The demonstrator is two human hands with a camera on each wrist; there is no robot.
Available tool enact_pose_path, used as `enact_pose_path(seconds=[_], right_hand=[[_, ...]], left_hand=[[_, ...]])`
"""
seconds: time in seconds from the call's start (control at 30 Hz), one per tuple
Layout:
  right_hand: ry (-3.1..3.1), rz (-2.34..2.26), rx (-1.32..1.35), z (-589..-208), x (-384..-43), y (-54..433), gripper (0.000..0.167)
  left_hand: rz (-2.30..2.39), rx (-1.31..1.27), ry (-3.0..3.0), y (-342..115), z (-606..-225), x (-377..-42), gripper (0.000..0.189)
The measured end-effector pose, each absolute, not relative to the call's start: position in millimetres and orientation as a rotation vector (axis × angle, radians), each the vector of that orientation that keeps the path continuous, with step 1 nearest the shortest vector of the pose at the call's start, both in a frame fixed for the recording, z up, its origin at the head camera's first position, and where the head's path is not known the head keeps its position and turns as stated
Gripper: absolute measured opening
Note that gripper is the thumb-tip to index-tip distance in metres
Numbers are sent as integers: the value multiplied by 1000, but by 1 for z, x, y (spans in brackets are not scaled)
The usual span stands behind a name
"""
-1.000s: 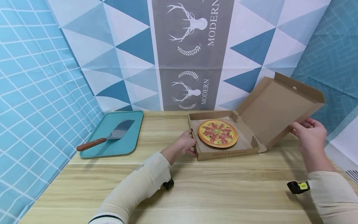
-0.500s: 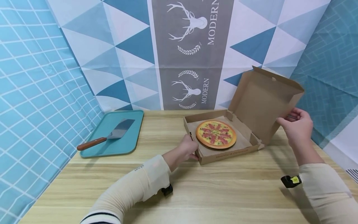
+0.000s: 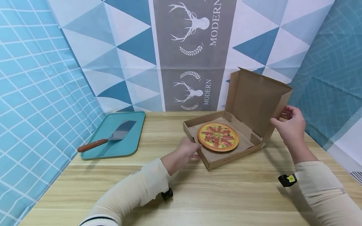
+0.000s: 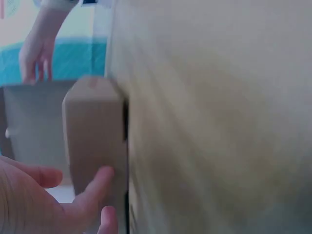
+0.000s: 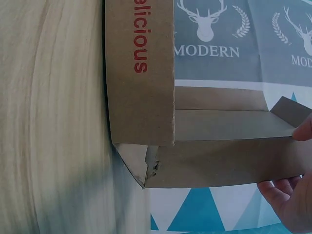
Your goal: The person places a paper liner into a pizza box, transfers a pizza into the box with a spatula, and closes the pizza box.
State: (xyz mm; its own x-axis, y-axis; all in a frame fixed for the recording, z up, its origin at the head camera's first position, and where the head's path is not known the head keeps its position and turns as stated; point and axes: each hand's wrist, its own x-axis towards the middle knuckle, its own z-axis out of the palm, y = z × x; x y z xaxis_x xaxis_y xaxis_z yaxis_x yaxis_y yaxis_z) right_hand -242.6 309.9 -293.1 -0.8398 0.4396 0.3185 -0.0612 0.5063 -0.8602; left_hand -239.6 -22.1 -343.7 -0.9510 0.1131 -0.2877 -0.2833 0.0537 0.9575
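Observation:
A cardboard pizza box (image 3: pixel 223 160) stands on the table with its lid (image 3: pixel 254 97) raised, turned at an angle. Inside, on lining paper, lies a round pizza (image 3: pixel 218 137) with red strips on top. My right hand (image 3: pixel 291 124) pinches the lid's near side flap between thumb and fingers, which the right wrist view shows too. At the box's left wall is my left hand (image 3: pixel 183 152), blurred in the head view. In the left wrist view its thumb is apart from the wall, while a fingertip (image 4: pixel 105 174) rests against the wall's outside.
A blue-green tray (image 3: pixel 133 147) lies at the back left, bearing a spatula (image 3: pixel 123 130) with a wooden handle that juts past the tray's edge. Patterned cloth (image 3: pixel 186 62) backs the wooden table (image 3: pixel 198 194).
The right hand has swung the lid leftward to nearly upright. The box has turned, its front left corner nearer. The left hand's grip on the left wall has loosened.

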Motion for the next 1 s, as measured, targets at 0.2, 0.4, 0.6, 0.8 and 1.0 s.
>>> enact_pose_path(seconds=[0.2, 0.4, 0.6, 0.8, 1.0], right_hand=[[-2240, 1300, -284, -295, -241, 310, 66], [-2249, 1282, -264, -297, -240, 310, 67], [-2253, 1273, -248, -298, -239, 308, 67], [-2234, 1276, -242, -299, -241, 307, 65], [-2215, 1278, -243, -299, -242, 308, 64]], left_hand=[[2028, -206, 2110, -43, -332, -265, 67], [1694, -77, 2488, -60, -332, -296, 38], [1473, -29, 2773, -69, -341, -329, 52], [1207, 138, 2948, -70, -343, -352, 54], [1149, 330, 2895, -70, -346, -366, 47]])
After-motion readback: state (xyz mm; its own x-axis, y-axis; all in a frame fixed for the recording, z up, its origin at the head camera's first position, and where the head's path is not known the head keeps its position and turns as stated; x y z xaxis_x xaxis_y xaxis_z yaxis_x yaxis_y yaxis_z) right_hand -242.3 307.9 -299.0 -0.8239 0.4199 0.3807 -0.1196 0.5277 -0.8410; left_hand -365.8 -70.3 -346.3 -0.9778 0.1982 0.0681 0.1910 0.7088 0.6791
